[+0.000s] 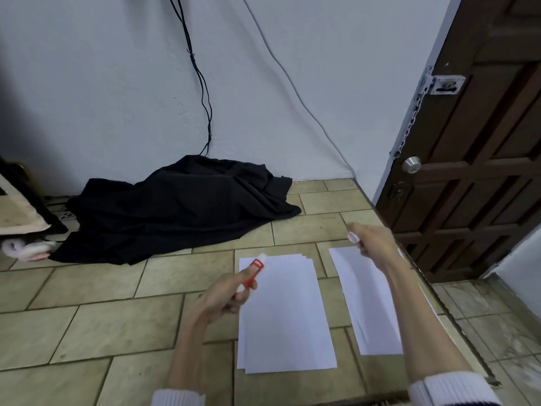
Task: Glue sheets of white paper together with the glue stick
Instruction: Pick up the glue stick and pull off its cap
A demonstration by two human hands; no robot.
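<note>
My left hand [224, 298] grips a red glue stick [253, 272], its white tip pointing up over the top left corner of a stack of white paper sheets [285, 317] on the tiled floor. My right hand [371, 240] is raised above the far end of a second white sheet [371, 303] and pinches a small white cap [353, 237]. The second sheet lies to the right of the stack, partly hidden by my right forearm.
A crumpled black cloth [175, 209] lies on the floor by the wall, with black cables [202, 83] hanging above it. A dark wooden door [474, 171] stands at the right. A board and soft items [23, 224] sit at the left.
</note>
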